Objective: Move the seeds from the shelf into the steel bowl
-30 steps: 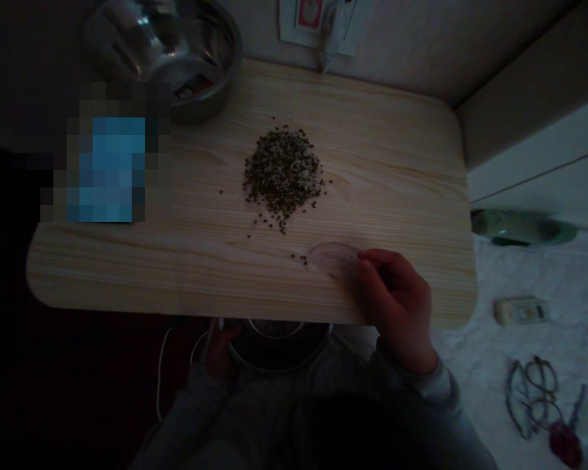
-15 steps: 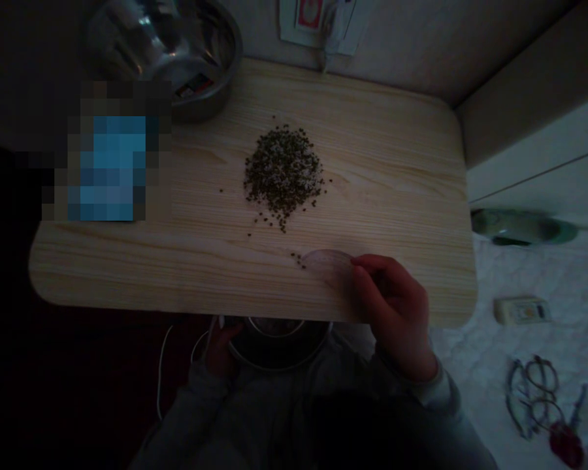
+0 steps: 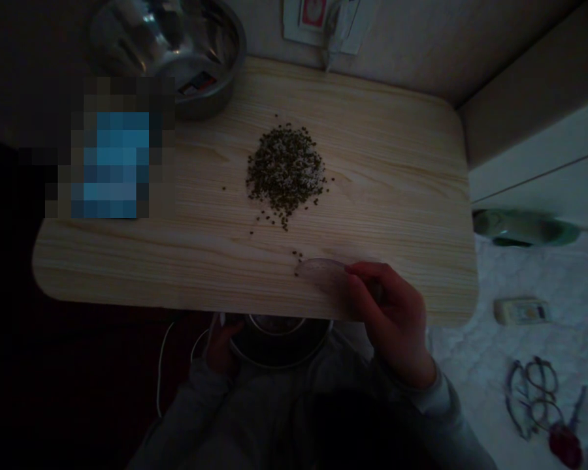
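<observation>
My right hand (image 3: 389,320) is closed, its thumb and fingers pinching a thin, clear, rounded plastic piece (image 3: 322,273) just above or on the front part of the table. A few small dark beans (image 3: 296,255) lie by the plastic's left tip. Farther back is a heaped pile of small green beans mixed with white grains (image 3: 287,166). Below the front edge, my left hand (image 3: 222,349) grips the left rim of a round bowl (image 3: 279,349), which the table partly hides. What lies inside that bowl is too dark to make out.
A large steel basin (image 3: 210,98) stands at the back left of the wood-patterned table (image 3: 396,163). Before it is a blurred-out blue item (image 3: 116,163). To the right, a green bottle (image 3: 524,226), a pale remote-like object (image 3: 523,311) and a coiled cord (image 3: 541,385) lie on white bedding.
My right hand has drawn the plastic piece slightly left and toward the table's front edge, shifting a bean or two with it. My left hand stays on the bowl.
</observation>
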Available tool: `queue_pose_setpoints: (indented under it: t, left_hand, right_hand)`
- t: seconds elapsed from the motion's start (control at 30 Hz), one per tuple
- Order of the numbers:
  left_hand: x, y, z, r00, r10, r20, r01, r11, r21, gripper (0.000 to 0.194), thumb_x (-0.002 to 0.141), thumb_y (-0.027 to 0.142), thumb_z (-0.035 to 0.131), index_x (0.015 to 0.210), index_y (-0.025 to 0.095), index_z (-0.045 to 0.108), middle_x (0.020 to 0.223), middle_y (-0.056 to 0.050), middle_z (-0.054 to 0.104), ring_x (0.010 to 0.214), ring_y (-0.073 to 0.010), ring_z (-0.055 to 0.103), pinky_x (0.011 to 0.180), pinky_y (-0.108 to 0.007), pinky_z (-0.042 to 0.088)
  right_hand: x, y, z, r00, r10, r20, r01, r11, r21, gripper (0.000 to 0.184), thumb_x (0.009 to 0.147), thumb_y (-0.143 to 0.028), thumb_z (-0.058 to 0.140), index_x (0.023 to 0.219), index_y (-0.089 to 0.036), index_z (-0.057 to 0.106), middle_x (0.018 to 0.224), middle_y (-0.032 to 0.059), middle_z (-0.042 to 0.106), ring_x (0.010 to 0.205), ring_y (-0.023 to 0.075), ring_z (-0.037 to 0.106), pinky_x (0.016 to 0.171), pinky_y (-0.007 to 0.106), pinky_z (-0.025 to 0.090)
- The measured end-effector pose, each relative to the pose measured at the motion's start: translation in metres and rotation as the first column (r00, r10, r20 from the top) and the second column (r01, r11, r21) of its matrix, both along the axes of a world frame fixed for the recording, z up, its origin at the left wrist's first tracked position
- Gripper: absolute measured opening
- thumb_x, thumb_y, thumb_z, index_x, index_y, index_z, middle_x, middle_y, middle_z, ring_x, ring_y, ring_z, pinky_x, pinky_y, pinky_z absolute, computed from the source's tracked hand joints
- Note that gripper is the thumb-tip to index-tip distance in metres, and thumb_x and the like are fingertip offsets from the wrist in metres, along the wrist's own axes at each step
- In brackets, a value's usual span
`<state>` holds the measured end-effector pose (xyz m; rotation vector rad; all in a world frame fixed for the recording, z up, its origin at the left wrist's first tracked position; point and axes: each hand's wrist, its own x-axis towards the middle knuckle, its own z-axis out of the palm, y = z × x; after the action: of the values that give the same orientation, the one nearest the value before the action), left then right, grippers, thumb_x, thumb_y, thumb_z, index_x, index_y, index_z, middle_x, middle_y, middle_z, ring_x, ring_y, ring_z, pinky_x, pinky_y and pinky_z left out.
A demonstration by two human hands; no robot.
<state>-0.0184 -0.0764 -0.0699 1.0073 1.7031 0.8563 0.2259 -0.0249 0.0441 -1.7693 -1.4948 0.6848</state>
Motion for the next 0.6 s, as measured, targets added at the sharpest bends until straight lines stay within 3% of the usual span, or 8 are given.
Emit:
queue_pose_setpoints:
  t: [0.23,0.6]
  left_hand:
    - [0.010,0.007,0.012,0.997,0.052,0.059,-0.048,0.997,-0.057,0.013,0.052,0.035,0.057,0.055,0.023,0.061,0.060,-0.002,0.061,0.080,-0.0252,0.058,0.077,-0.039,0.045]
    - [0.003,0.000,0.003,0.999,0.037,0.003,-0.037,0.998,-0.052,0.017,0.048,0.039,0.059,0.056,0.024,0.060,0.061,-0.002,0.062,0.078,-0.0248,0.058,0.077,-0.039,0.045]
  right_hand:
    - [0.004,-0.001,0.000,0.999,-0.049,0.016,0.048,0.998,0.028,0.012,0.073,-0.026,0.051,0.082,-0.021,0.058,0.075,0.0018,0.059,0.068,0.0144,0.054,0.062,0.029,0.043]
    - [-0.004,0.002,0.000,0.998,0.054,0.015,-0.054,0.998,0.018,0.014,0.074,-0.026,0.050,0.083,-0.021,0.059,0.077,0.0024,0.061,0.072,0.0157,0.054,0.065,0.030,0.043]
